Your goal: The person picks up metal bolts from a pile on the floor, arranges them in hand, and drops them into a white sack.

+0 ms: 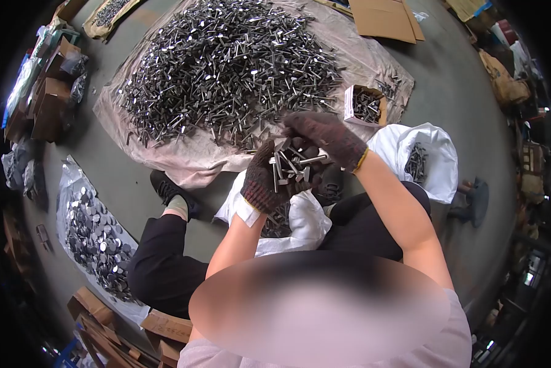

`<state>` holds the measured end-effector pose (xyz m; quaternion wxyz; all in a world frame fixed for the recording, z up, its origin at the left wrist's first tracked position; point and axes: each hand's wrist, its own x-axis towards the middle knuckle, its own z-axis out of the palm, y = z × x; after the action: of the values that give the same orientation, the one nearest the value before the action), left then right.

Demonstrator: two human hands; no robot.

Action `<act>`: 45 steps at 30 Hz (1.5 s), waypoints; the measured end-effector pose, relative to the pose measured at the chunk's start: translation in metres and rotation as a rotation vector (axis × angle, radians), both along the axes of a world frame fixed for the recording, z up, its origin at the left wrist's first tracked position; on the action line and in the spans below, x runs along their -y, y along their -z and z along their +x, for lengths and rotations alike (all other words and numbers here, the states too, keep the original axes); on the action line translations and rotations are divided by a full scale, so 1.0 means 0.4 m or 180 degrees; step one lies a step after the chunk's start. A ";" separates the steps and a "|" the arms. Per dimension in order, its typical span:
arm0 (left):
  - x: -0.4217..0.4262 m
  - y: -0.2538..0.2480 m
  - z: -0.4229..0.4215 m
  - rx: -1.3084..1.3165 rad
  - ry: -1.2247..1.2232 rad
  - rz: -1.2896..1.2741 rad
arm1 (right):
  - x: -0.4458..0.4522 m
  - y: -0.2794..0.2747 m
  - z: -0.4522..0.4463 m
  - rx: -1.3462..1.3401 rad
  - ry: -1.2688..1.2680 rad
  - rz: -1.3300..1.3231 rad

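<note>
Both my hands wear dark work gloves. My left hand (264, 179) is cupped around several metal bolts (292, 164), above a white sack (307, 222) between my legs that has more bolts in it. Over the same bolts, from the right, reaches my right hand (327, 136), its fingers bent down at their upper edge; what its fingertips hold is hidden. Beyond my hands a large heap of bolts (226, 73) lies on a pale cloth (190, 161).
An open box (349, 105) of dark bolts stands on the cloth's right side. Right of my knee lies a white sack (441, 161) with bolts inside, beside a stool (479, 202). Flat metal discs (98, 239) cover a plastic sheet at left. Cardboard boxes (50, 107) stand farther left.
</note>
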<state>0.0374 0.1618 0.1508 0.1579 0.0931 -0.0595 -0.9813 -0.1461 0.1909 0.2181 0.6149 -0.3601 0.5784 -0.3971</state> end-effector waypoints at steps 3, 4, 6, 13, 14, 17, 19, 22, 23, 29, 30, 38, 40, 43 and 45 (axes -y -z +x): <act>0.017 0.005 0.008 0.0054 -0.0171 0.1009 | 0.011 -0.024 -0.021 0.0174 0.0173 0.0296; 0.016 0.024 0.016 -0.0143 -0.0252 0.1124 | 0.007 -0.040 -0.022 -0.0674 -0.0162 0.0030; 0.018 0.046 0.030 -0.0567 -0.0350 0.1204 | -0.012 -0.060 -0.008 -0.2112 -0.0544 -0.0221; 0.008 0.025 0.043 -0.0919 -0.0659 0.2057 | -0.066 -0.046 0.038 -0.3267 -0.0634 -0.0982; 0.005 0.020 0.046 -0.0913 -0.0663 0.2050 | -0.069 -0.043 0.038 -0.3260 -0.0631 -0.0988; -0.009 0.002 0.046 -0.0865 -0.0759 0.1347 | -0.071 -0.043 0.036 -0.3275 -0.0321 -0.1406; -0.015 -0.014 0.043 -0.0839 -0.0823 0.0876 | -0.071 -0.042 0.034 -0.2942 0.0539 -0.1531; -0.019 -0.041 0.042 -0.0534 -0.0987 0.0743 | -0.080 -0.071 0.054 -0.3071 0.0888 -0.2081; -0.021 -0.040 0.042 -0.0532 -0.0999 0.0740 | -0.086 -0.072 0.066 -0.3063 0.0879 -0.2087; -0.027 0.000 0.032 -0.0403 -0.1148 0.0755 | -0.128 -0.061 0.176 -0.3391 -0.0278 -0.3582; -0.026 0.011 0.024 -0.0228 -0.1223 0.0878 | -0.139 -0.049 0.194 -0.3395 -0.0272 -0.3585; -0.069 -0.036 0.084 -0.0715 -0.1281 0.0943 | -0.221 -0.088 0.251 -0.3432 0.0059 -0.2826; -0.080 -0.041 0.095 -0.0988 -0.1210 0.1123 | -0.232 -0.052 0.239 -0.3585 0.0894 -0.2259; -0.111 -0.061 0.104 -0.1082 -0.1162 0.1294 | -0.246 -0.038 0.252 -0.4047 0.1304 -0.2165; -0.128 -0.065 0.107 -0.1112 -0.1138 0.1334 | -0.252 -0.037 0.274 -0.3875 0.1225 -0.2201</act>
<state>0.0804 0.2132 0.1766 0.3129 -0.0373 0.1891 -0.9300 -0.0366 0.2915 0.2330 -0.0459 -0.5830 0.7126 -0.3876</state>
